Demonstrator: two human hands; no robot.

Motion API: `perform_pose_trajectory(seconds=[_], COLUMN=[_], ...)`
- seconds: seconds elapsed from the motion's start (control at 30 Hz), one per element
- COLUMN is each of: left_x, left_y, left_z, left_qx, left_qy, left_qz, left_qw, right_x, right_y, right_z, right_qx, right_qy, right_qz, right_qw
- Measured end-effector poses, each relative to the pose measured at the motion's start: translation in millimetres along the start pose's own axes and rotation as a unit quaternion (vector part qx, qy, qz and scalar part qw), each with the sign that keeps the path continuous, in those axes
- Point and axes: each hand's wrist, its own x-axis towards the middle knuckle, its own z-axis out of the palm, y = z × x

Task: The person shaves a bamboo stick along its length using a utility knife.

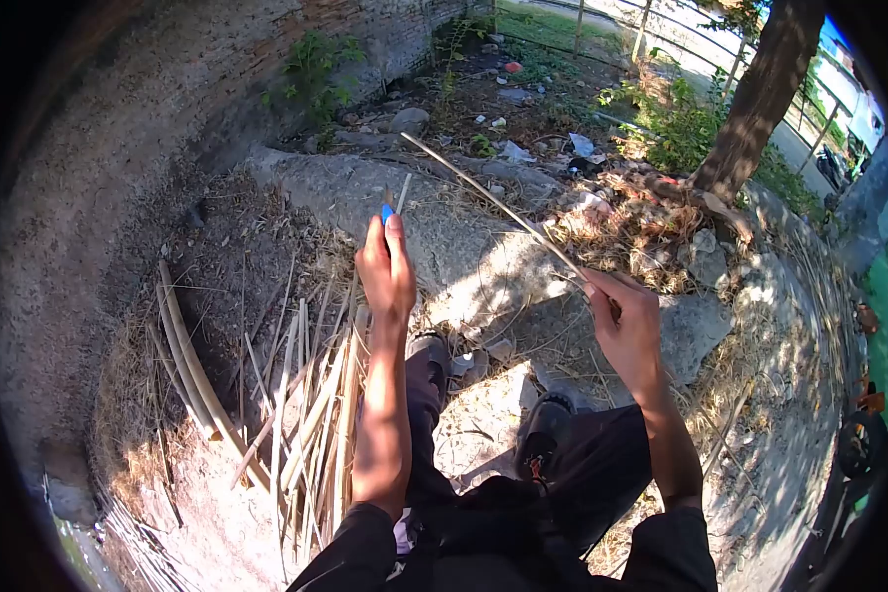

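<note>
My left hand (pixel 387 268) is closed round a knife with a blue handle (pixel 387 212), its short blade pointing up and away. A thin pale strip (pixel 404 192) stands just right of the blade; whether it touches the blade is unclear. My right hand (pixel 624 318) pinches the near end of a long thin wooden strip (pixel 493 200), which slants up to the left and ends beyond my left hand. Split strips (pixel 311 414) lie in a loose pile on the ground beside my left forearm.
Curved thicker poles (pixel 189 350) lie at the left, near a rough wall (pixel 89 227). Large rocks (pixel 405 217) lie ahead, with litter and dry husks (pixel 651 222) beyond. A tree trunk (pixel 765 99) rises at the right. My shoes (pixel 548 424) are below my hands.
</note>
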Motion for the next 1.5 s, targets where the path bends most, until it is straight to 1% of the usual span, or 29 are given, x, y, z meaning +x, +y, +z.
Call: perform_pose_trajectory(seconds=[0.03,0.1,0.13,0.17,0.23,0.4,0.6,0.67,0.8,0.9,0.97,1.1,1.17,1.23,1.37,1.5], left_x=[-9.2,-22.9,-27.9,-32.6,-38.0,-45.2,-47.8,-48.1,-45.5,-43.1,-43.3,-41.8,-41.0,-39.7,-40.2,-39.5], left_y=[19.2,27.3,29.3,32.8,44.5,44.1,51.5,52.2,49.8,52.3,54.0,51.6,50.1,48.4,49.2,48.7], left_z=[6.3,19.6,24.0,28.7,31.4,39.5,42.1,42.8,43.4,43.6,45.4,50.3,52.8,53.2,57.2,59.4], left_qx=[-0.008,-0.049,-0.025,0.001,0.026,0.037,0.01,-0.004,0.019,0.022,0.023,0.055,0.064,0.105,0.113,0.113], left_qy=[-0.02,-0.107,-0.152,-0.167,-0.213,-0.226,-0.23,-0.222,-0.213,-0.208,-0.206,-0.193,-0.189,-0.191,-0.19,-0.165], left_qz=[0.011,0.089,0.092,0.105,0.088,0.117,0.133,0.132,0.144,0.157,0.159,0.169,0.168,0.191,0.179,0.172], left_qw=[1.0,0.989,0.984,0.98,0.973,0.966,0.964,0.966,0.966,0.965,0.965,0.965,0.965,0.957,0.959,0.965], right_x=[8.5,24.3,28.4,31.6,36.1,32.7,28.2,26.0,20.9,17.9,16.3,14.2,11.8,10.9,10.2,10.1], right_y=[-3.1,-12.6,-6.6,-6.2,-7.7,-12.2,-19.7,-21.7,-18.8,-15.4,-13.0,-17.5,-23.0,-24.1,-23.8,-25.2], right_z=[0.1,0.0,8.8,11.1,15.0,21.2,16.8,14.5,18.7,19.9,20.7,18.2,16.9,16.7,17.4,18.7], right_qx=[-0.003,-0.009,0.03,0.028,0.035,0.063,0.06,-0.001,0.008,-0.015,-0.06,-0.085,-0.125,-0.135,-0.168,-0.171], right_qy=[-0.001,-0.034,-0.011,-0.01,-0.022,-0.013,-0.029,-0.037,-0.025,-0.01,0.012,0.012,0.008,0.008,0.009,0.014], right_qz=[0.0,-0.028,-0.064,-0.066,-0.089,-0.106,-0.072,-0.072,-0.087,-0.106,-0.132,-0.121,-0.103,-0.106,-0.116,-0.118], right_qw=[1.0,0.999,0.997,0.997,0.995,0.992,0.995,0.997,0.996,0.994,0.989,0.989,0.987,0.985,0.979,0.978])
